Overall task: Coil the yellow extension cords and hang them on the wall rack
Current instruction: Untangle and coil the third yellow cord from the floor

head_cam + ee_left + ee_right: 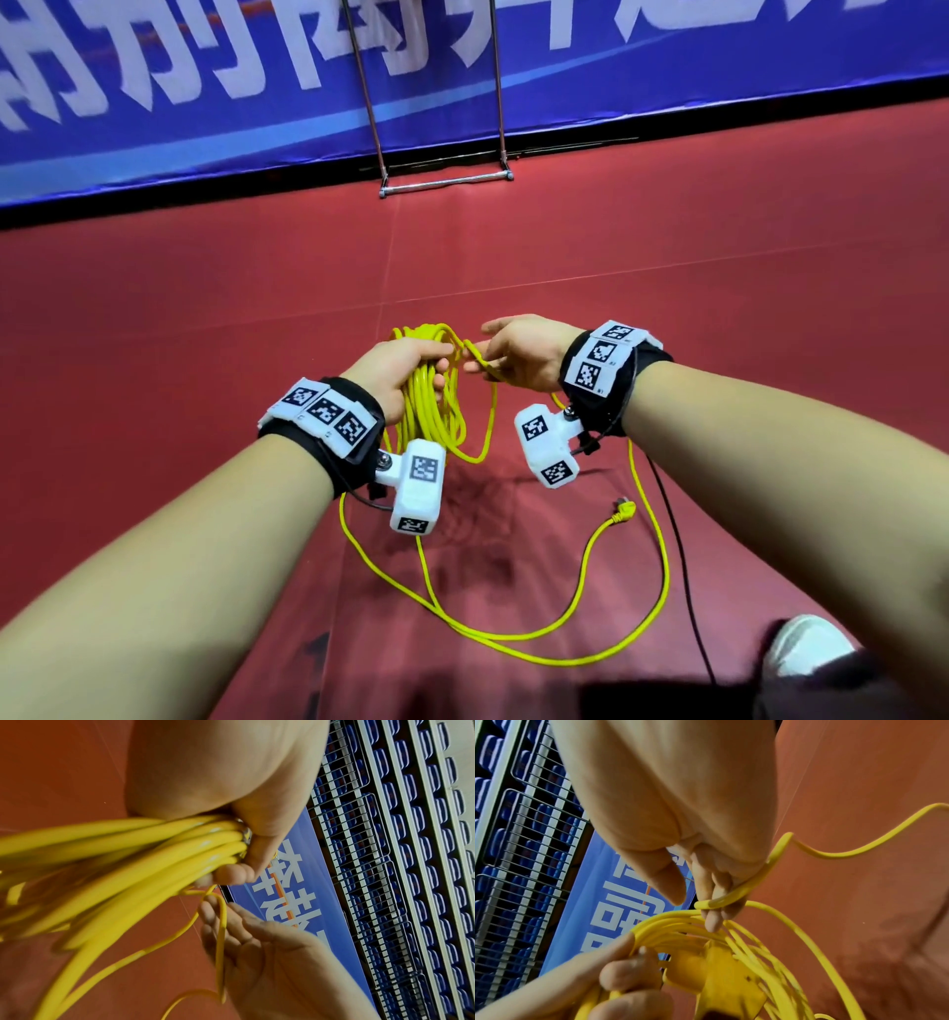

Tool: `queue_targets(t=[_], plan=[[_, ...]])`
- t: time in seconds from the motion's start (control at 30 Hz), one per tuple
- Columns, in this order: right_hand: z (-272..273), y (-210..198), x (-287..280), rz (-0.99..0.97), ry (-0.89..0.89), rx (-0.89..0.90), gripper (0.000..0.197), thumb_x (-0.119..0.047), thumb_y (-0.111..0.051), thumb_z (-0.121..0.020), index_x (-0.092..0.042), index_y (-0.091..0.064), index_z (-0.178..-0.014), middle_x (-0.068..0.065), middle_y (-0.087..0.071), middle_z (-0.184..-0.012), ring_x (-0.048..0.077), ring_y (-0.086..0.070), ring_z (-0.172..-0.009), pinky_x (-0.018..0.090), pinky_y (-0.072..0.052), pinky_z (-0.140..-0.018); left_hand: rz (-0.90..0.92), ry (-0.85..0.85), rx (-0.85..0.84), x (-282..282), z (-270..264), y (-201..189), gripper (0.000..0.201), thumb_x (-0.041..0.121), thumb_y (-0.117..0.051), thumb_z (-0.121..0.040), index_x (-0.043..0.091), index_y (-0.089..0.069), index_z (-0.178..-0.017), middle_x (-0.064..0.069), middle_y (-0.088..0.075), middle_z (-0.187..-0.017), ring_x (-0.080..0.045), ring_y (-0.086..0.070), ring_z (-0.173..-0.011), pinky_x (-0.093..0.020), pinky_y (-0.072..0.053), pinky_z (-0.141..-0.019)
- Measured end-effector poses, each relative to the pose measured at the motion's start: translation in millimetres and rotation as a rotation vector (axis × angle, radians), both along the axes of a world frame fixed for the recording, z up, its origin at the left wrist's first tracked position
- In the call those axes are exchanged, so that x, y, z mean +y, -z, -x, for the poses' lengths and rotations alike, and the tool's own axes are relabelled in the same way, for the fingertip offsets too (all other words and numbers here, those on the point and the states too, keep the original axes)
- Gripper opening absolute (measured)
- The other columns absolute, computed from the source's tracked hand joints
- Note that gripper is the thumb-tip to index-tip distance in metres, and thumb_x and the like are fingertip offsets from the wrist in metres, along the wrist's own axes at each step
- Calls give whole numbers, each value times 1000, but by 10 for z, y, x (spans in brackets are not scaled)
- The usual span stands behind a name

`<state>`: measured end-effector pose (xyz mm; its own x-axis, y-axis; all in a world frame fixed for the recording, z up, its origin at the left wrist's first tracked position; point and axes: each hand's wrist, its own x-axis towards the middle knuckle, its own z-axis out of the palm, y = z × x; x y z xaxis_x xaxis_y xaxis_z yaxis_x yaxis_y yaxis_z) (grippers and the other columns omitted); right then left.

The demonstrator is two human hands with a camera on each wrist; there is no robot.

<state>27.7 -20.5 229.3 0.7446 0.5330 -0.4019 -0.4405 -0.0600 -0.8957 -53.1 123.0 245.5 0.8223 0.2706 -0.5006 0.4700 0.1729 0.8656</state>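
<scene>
Above matte red flooring, left fingers (pixel 436 360) clench glossy yellow coils (pixel 434 411); right fingers (pixel 475 366) hook one strand.

Cord (pixel 436 406): smooth yellow plastic jacket, slight gloss, white highlights in left wrist view. Plug (pixel 624 511): yellow moulded plastic, matt. Floor (pixel 719 288): red matting, matt, fine-grained, seams showing. Rack (pixel 445 183): bare metal tube, shiny, chrome-like. Banner (pixel 205 77): blue printed sheet, smooth, faint sheen, white lettering. Wrist bands (pixel 598 380): black cloth, matt, with white hard plastic blocks carrying printed black-and-white tags. Wrist cameras (pixel 418 485): white plastic, smooth, matt. Shoe (pixel 801 645): white, blurred, material unclear.
</scene>
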Motion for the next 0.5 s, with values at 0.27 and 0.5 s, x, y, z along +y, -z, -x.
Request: queue_targets(t=[0.27,0.5], plan=[[72,-63,79,-88,-28,-21,24,13,-39,-78,-9,-48,-85,11,-42,-79,24,-48,-72,28,-43,-68,1,10,-66,-93,-60,21,13,18,-62,-95,13,-63,-83,-1,-57,-69,-8,-46,-38,-20,-42,-44],[162,-170,233,-189,38,42,42,8,-41,-88,-13,-48,-123,3,-38,-74,14,-33,-58,25,-30,-58,-26,-48,-92,-40,-89,113,13,9,-62,-94,13,-64,-82,-3,-60,-62,-8,-50,-35,-18,-43,-38]])
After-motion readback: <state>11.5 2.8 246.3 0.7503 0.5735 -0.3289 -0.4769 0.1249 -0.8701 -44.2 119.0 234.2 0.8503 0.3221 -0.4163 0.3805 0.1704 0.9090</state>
